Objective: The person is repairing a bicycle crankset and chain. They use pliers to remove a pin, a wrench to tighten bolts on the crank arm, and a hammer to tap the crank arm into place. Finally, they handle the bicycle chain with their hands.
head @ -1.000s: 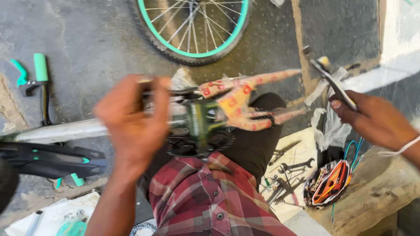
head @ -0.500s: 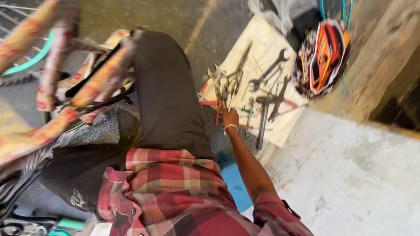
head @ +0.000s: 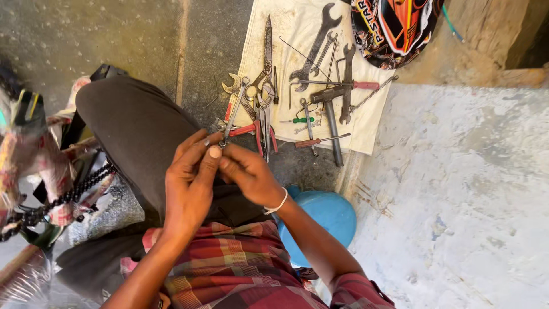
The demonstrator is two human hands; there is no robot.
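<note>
Spanner (head: 234,111) lifted from cloth (head: 366,129); both hands now gripping.

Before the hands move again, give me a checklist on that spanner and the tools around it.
1. Spanner held: ok, left hand and right hand meet at its lower end.
2. Upper end free: ok, it lies above the hands, over the cloth's edge.
3. Other tools within reach: ok, red-handled pliers and hammer lie on the cloth.
4. Grip firmness: cannot tell.
5. Bicycle chain clear of hands: ok.
</note>
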